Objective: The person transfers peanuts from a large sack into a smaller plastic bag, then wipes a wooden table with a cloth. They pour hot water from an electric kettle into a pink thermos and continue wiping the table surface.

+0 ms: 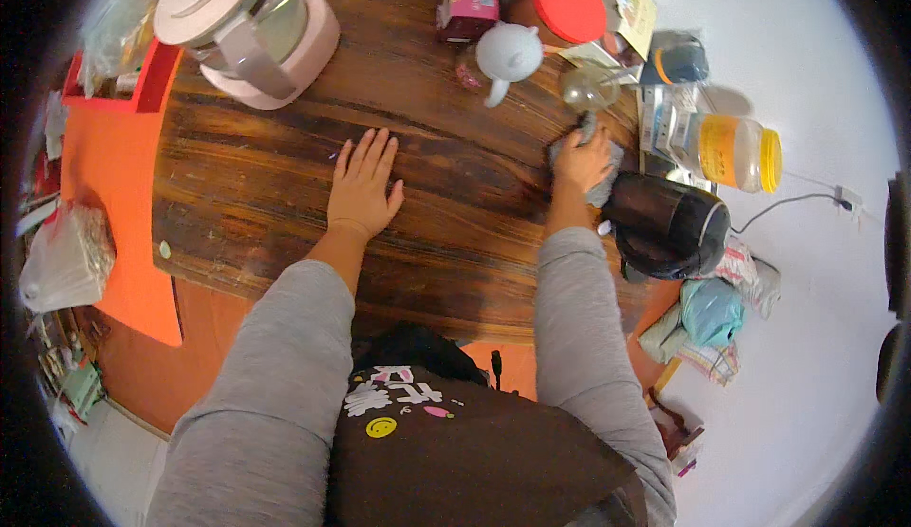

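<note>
My left hand rests palm down on the dark wooden tabletop, fingers slightly apart, with nothing in it. At the table's right side my right hand presses on a grey cloth, which shows around the fingers and below the palm. Just beyond that hand is a clear round glass vessel. A dark electric kettle stands close to the right of the cloth. Farther back is a pale teapot-shaped object with a spout or handle towards me.
A pink-based glass kettle stands at the back left. A pink box, a red-lidded jar and a yellow-lidded jar line the back and right. An orange panel with a plastic bag borders the left. A white wall closes the right.
</note>
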`<state>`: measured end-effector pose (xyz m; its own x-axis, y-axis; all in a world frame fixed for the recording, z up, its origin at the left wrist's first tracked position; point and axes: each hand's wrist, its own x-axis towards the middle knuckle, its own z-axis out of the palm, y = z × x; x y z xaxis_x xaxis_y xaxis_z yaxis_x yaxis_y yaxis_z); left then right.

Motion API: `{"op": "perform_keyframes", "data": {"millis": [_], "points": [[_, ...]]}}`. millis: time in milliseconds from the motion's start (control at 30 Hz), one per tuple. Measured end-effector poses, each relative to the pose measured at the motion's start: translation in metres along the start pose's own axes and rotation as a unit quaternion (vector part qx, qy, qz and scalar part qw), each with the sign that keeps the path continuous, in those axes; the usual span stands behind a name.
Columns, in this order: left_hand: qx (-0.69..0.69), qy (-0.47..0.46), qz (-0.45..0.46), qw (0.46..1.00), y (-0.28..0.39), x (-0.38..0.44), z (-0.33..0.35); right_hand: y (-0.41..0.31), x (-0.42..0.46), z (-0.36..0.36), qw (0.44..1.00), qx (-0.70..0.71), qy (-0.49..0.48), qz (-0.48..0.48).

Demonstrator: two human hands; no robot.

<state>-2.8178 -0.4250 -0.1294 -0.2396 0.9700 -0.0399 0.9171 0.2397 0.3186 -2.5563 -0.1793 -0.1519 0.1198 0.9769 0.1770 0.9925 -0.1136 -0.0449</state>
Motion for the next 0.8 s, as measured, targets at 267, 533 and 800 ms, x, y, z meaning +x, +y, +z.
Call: {"op": "perform_keyframes", "data": {"millis": [267, 533, 800], "points": [[-0.008, 0.013, -0.004, 1.000, -0.003, -0.003, 0.003, 0.019, 0.036, 0.006, 1.000, 0.014, -0.017, 0.019], [-0.012, 0.005, -0.001, 1.000, 0.000, 0.000, 0.003, 0.038, -0.051, -0.003, 0.989, 0.017, -0.012, -0.148], [0.023, 0.038, 0.017, 0.999, -0.001, 0.001, 0.006, -0.058, -0.208, -0.063, 0.929, 0.155, -0.127, -0.311]]}}
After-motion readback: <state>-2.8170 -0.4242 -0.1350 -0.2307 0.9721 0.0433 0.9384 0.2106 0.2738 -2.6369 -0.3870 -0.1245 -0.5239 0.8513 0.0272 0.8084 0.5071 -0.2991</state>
